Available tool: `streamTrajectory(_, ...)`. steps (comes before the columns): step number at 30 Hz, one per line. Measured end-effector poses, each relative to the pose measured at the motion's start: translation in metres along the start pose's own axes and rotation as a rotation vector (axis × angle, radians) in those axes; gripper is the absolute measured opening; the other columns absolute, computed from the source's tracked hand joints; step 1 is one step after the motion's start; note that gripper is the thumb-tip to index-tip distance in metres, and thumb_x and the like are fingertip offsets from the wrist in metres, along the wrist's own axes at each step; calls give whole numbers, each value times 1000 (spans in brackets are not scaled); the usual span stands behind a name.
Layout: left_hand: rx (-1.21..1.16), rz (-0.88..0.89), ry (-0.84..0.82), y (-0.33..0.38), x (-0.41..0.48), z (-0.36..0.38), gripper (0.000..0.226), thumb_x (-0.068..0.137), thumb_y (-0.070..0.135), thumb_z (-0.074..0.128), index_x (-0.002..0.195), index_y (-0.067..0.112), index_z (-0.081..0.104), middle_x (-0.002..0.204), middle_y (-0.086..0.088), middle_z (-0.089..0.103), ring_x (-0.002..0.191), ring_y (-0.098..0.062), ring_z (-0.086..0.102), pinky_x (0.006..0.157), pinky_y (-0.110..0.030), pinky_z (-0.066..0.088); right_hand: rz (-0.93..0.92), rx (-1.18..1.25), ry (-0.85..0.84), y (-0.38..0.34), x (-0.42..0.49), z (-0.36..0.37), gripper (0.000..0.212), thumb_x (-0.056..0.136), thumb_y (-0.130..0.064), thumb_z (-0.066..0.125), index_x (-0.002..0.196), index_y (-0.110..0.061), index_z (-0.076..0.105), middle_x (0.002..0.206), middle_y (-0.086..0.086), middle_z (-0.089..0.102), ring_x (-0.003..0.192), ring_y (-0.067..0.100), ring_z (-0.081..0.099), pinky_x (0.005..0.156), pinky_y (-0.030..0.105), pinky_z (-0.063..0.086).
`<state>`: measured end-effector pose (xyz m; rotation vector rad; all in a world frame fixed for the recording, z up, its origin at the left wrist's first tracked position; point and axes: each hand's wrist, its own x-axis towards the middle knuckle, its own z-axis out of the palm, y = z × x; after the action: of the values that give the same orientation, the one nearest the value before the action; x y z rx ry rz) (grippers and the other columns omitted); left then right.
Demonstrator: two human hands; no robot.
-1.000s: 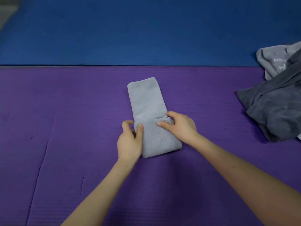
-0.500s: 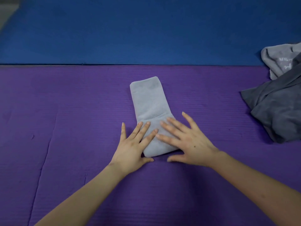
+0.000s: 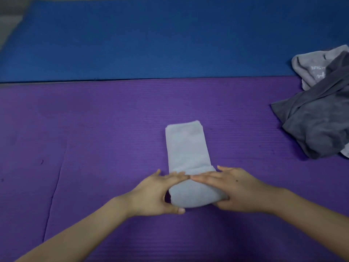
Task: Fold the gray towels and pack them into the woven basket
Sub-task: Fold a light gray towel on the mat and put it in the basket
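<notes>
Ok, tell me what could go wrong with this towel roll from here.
1. The light gray towel lies slightly slanted on the purple mat, so rolling straight ahead may skew the roll.
2. Its far edge shows slightly offset layers, which may splay as the roll reaches them.
3. The left hand and right hand grip the roll. No basket is in view, so it may unwind if the grip loosens while carried.

Two foam mats here: a purple mat (image 3: 94,148) up close, a blue mat (image 3: 151,44) butted against its far edge; a light gray towel (image 3: 187,148), folded narrow, lies mid-purple; off to the right a crumpled dark gray towel (image 3: 317,120) sits partly on a pale towel (image 3: 309,67) straddling the seam.
</notes>
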<state>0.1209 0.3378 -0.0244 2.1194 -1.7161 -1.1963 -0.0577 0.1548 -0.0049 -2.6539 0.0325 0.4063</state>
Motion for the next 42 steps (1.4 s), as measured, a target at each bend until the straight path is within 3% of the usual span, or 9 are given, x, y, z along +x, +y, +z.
streamTrajectory(3,-366,-9,-12,5,-5,-12,78,65,63,68,129,66,23,135,24,48,123,3,45,107,-21,34,182,185,-302,-4,9,-38,70,79,-41,62,137,-56,26,96,-21,58,77,0,51,76,17,41)
streamTrajectory(6,-730,-120,166,2,4,-23,80,70,54,73,135,54,27,116,15,61,109,-1,57,98,-21,44,210,523,-308,17,42,-65,64,75,-26,75,127,-46,44,108,-13,57,95,6,55,88,26,46)
streamTrajectory(9,-501,-291,531,3,24,-23,74,75,73,39,142,47,18,86,10,64,92,-15,62,77,-25,44,267,887,-125,45,78,-69,48,74,-11,75,115,-26,55,90,-2,57,77,10,53,68,24,44)
streamTrajectory(13,-91,-318,815,8,44,-8,62,90,57,19,148,34,19,120,-5,55,105,-26,53,84,-36,42,396,993,62,60,110,-62,34,84,-14,69,115,-17,56,73,4,56,66,16,51,59,27,41)
streamTrajectory(19,-200,-317,714,14,58,2,46,93,56,13,140,54,13,138,-6,35,113,-24,47,88,-33,41,509,387,400,54,89,-29,46,92,-49,49,137,-47,39,113,-11,53,99,11,55,91,32,43)
streamTrajectory(24,-530,-351,646,22,70,-5,42,100,42,25,139,55,20,114,0,42,100,-15,47,88,-26,34,531,593,357,20,62,8,47,96,-51,36,139,-57,20,142,-13,39,125,12,43,97,26,33)
streamTrajectory(31,-1024,-154,424,-1,55,-15,41,99,31,40,126,61,35,128,28,35,109,25,35,90,-3,31,552,791,304,16,58,15,58,91,-47,53,131,-67,16,135,-12,39,130,9,34,110,28,25)
streamTrajectory(34,-1041,-124,289,-20,55,-24,50,92,27,52,125,61,38,131,18,37,115,20,36,84,5,33,549,983,208,20,55,8,65,89,-34,61,126,-70,22,138,-9,35,130,4,31,114,29,23)
streamTrajectory(42,-999,-167,304,-44,58,-38,62,70,45,74,123,63,45,134,12,49,125,1,44,109,-34,36,638,1379,288,9,72,-3,69,84,1,62,124,-53,43,133,-27,43,116,-14,45,91,7,39)
